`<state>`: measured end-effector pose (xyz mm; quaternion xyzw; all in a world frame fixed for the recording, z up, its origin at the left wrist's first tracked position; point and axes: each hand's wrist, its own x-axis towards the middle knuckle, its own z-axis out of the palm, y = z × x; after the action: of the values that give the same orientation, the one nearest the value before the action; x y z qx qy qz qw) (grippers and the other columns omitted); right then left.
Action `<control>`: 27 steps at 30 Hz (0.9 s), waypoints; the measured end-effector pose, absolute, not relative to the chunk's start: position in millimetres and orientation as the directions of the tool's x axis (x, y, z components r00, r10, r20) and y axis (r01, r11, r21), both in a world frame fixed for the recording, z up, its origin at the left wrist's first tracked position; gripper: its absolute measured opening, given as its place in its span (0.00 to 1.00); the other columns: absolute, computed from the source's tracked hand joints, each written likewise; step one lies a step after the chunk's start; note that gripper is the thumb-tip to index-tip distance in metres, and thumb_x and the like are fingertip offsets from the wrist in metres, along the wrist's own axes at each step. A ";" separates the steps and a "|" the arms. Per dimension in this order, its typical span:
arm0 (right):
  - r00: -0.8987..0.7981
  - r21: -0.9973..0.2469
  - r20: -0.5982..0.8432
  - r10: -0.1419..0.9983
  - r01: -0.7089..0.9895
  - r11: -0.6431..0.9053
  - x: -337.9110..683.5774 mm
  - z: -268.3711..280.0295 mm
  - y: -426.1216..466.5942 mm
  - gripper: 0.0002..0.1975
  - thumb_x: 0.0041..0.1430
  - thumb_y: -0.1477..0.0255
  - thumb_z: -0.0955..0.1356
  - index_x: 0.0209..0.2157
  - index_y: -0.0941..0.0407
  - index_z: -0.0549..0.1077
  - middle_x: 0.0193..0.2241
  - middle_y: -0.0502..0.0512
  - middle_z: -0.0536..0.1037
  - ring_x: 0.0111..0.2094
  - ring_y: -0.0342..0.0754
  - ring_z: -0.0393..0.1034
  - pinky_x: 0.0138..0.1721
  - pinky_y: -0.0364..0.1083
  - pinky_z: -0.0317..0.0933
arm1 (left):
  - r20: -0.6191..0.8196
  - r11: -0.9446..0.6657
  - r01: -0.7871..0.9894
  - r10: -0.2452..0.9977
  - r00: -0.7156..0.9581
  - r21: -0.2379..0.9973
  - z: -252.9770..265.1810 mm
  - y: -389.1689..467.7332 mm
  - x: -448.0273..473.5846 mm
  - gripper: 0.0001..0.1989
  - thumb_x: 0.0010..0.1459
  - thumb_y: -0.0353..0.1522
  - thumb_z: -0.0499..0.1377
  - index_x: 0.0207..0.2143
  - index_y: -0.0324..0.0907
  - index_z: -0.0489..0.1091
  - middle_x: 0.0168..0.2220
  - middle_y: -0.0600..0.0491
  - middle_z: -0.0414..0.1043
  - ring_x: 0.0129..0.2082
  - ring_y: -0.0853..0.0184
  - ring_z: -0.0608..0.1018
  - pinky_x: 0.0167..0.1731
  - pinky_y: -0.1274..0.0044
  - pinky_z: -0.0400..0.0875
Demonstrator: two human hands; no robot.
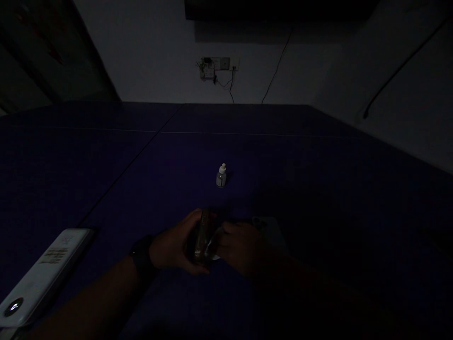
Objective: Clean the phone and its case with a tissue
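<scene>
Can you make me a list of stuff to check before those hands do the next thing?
1. Left hand has a grip on the dark object: ok.
2. Right hand has hold of the thin whitish piece: ok, its fingers are closed on it.
3. Small bottle upright and away from both hands: ok.
4. Right hand clear of the pale flat thing beside it: cannot tell, shadow hides where they meet.
5. Enough light to see well: not ok, it's very dark.
</scene>
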<state>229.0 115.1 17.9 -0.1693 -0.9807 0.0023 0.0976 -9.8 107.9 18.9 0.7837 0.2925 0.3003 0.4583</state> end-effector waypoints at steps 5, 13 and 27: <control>-0.958 -0.104 0.168 0.233 0.218 0.970 230.2 20.4 113.4 0.08 0.68 0.75 0.65 0.41 0.53 0.77 0.41 0.50 0.81 0.39 0.47 0.67 0.32 0.46 0.59 | 0.214 -0.413 0.194 0.753 0.622 0.890 20.1 106.9 -9.5 0.49 0.43 0.43 0.76 0.63 0.47 0.57 0.57 0.44 0.67 0.58 0.48 0.71 0.59 0.57 0.64; -0.945 -0.115 0.193 0.263 0.244 0.963 229.7 18.2 110.2 0.08 0.69 0.74 0.65 0.39 0.52 0.77 0.40 0.49 0.81 0.38 0.47 0.67 0.29 0.47 0.56 | 0.214 -0.419 0.197 0.748 0.628 0.887 18.3 107.3 -10.8 0.51 0.42 0.43 0.77 0.64 0.47 0.56 0.56 0.44 0.68 0.59 0.47 0.70 0.60 0.56 0.64; -0.927 0.002 0.152 0.342 0.346 0.938 229.8 21.1 124.7 0.06 0.66 0.76 0.68 0.35 0.55 0.76 0.34 0.54 0.79 0.36 0.50 0.65 0.27 0.47 0.51 | 0.243 -0.466 0.202 0.728 0.641 0.861 22.2 108.0 -9.5 0.47 0.46 0.44 0.75 0.63 0.48 0.56 0.57 0.45 0.67 0.58 0.49 0.71 0.60 0.59 0.64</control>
<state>229.8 124.7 21.1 -0.1754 -0.9815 -0.0144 0.0750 -9.5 108.0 22.2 0.7989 0.2912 0.3079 0.4268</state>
